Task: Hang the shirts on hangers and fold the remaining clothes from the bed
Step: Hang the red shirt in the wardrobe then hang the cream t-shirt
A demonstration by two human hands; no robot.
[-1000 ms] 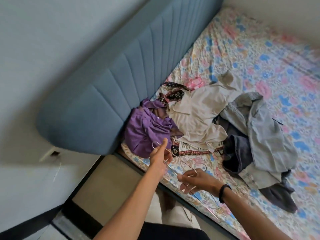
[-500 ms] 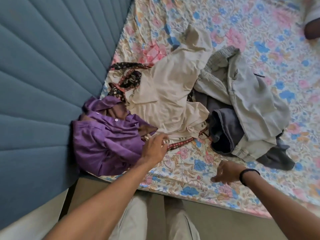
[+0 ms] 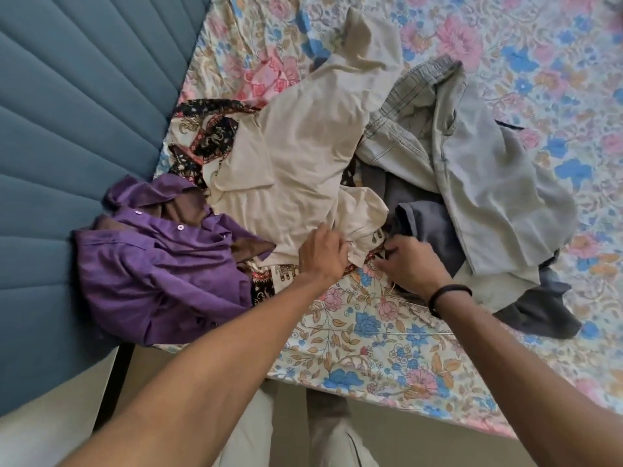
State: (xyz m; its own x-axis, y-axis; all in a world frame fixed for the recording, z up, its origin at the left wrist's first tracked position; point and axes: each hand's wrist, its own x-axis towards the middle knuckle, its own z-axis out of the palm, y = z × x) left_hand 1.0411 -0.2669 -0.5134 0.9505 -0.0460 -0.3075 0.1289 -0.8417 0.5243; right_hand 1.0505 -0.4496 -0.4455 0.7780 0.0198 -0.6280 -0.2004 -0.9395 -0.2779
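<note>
A pile of clothes lies on the bed [image 3: 387,335], which is covered with a floral sheet of pink and blue flowers and stands against a blue padded headboard [image 3: 67,136]. The left hand [image 3: 322,252] sits at the near hem of the beige shirt [image 3: 303,163] in the middle of the pile, knuckles up; its fingers curl down into the cloth and their tips are hidden, so whether they pinch the hem cannot be told for certain. The right hand [image 3: 409,264], with a black wristband [image 3: 446,294] on its wrist, is just beside the left, at the same edge of the pile; its fingers are bent and bunched together at the dark red patterned border showing under the beige shirt, and the exact thing they hold is hidden.

Left of the beige shirt, touching the headboard, lies the crumpled purple shirt [image 3: 161,264] with buttons and a brown lining. A black and red patterned cloth [image 3: 209,136] lies under the beige shirt and shows at its far left and near edges. To the right lie light grey trousers [image 3: 472,170], partly over a dark grey garment [image 3: 428,227] whose end trails out on the sheet at the near right. A thin wire hanger [image 3: 377,326] lies flat on the sheet below the right forearm, apart from the clothes
</note>
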